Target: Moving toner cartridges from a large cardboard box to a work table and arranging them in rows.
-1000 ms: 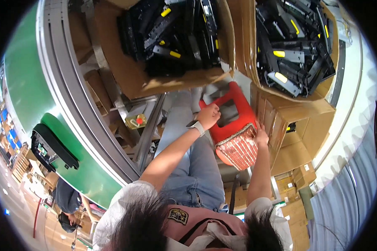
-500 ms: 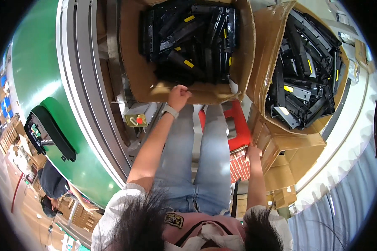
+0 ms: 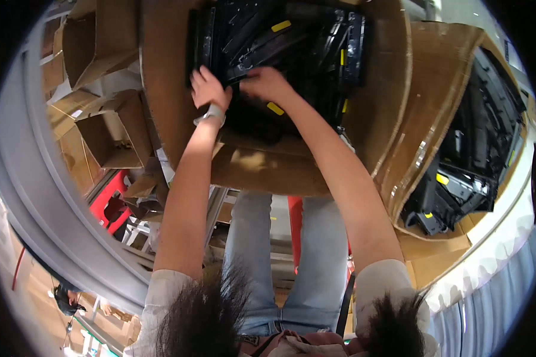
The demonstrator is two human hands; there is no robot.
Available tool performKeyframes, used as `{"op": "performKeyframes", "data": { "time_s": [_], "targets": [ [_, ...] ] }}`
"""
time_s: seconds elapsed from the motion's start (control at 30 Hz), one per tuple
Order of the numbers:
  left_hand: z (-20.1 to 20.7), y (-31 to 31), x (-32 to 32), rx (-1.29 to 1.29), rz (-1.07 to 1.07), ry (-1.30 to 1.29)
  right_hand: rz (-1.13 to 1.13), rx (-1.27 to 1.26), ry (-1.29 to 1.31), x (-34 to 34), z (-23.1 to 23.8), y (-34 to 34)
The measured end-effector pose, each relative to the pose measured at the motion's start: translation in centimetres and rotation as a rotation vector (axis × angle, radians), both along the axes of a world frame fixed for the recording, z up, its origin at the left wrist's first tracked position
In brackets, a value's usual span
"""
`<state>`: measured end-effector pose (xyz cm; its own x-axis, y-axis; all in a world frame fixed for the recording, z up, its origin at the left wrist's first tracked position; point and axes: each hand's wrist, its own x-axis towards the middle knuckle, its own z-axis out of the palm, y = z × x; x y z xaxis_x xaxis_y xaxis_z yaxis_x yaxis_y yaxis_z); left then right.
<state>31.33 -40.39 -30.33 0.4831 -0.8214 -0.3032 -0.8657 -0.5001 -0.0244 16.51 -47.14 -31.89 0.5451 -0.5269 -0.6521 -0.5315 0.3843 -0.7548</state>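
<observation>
In front of me a large cardboard box (image 3: 256,169) holds many long black plastic parts (image 3: 286,50), some with yellow labels. Both of my hands reach into it. My left hand (image 3: 209,94), with a light watch band on its wrist, spreads its fingers over the parts at the left side. Just to its right, my right hand (image 3: 269,86) has its fingers bent round the edge of a black plastic part. Slight motion blur and the dark parts hide its fingertips.
A second cardboard box (image 3: 423,107) of similar black parts stands close on the right. Open cardboard boxes (image 3: 116,128) and a red stool (image 3: 110,199) lie to the left, beyond a grey rail (image 3: 47,196). My legs are below the near box wall.
My left hand has gone from the box's near edge into the box. My right hand has left the red stool's side and joined it. The view has turned, and the green surface is out of sight.
</observation>
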Motion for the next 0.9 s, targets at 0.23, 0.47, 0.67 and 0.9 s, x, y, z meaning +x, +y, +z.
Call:
{"op": "performKeyframes", "data": {
  "time_s": [0.23,0.47,0.67,0.9],
  "targets": [
    [-5.8,-2.8,3.1,0.143,-0.092,-0.3,-0.515,-0.265,0.051,6.3,-12.1,-2.5],
    [-9.1,-2.2,5.7,0.034,-0.243,-0.565,-0.463,0.044,0.546,11.4,-5.9,-6.9],
    [-5.0,-3.9,6.0,0.01,0.011,-0.036,-0.779,-0.314,0.153,8.8,-3.5,-4.9],
    [-6.7,-0.4,10.8,-0.381,0.357,0.377,-0.881,-0.045,0.393,14.3,-6.7,-6.6]
  ]
}}
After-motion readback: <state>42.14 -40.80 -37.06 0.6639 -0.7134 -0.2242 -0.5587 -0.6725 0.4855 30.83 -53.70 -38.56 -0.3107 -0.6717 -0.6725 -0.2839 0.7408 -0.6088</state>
